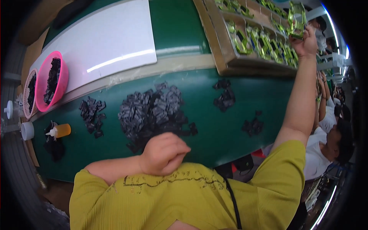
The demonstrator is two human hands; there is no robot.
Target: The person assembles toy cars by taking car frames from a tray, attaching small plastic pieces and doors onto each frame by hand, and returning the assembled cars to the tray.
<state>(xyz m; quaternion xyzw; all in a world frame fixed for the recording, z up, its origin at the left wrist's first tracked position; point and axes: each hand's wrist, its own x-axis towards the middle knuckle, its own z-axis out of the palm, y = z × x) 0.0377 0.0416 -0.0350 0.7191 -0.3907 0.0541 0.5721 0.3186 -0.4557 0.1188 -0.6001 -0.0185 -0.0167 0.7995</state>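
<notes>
On the far side of the green surface (245,96), the right hand (306,42) reaches up to a wooden tray (218,46) and its fingers pinch a green clip-like part (296,17). Many green parts already sit in the tray's slots. The left hand (163,153) rests near the body, fingers curled together in a loose fist; I cannot tell if it holds anything. A big pile of small black pieces (153,111) lies in the middle, with smaller heaps around, so much looks left to do. A pink bowl (63,82) and a pale bowl (26,96) hold more black pieces. An orange bottle (61,131) lies near them.
</notes>
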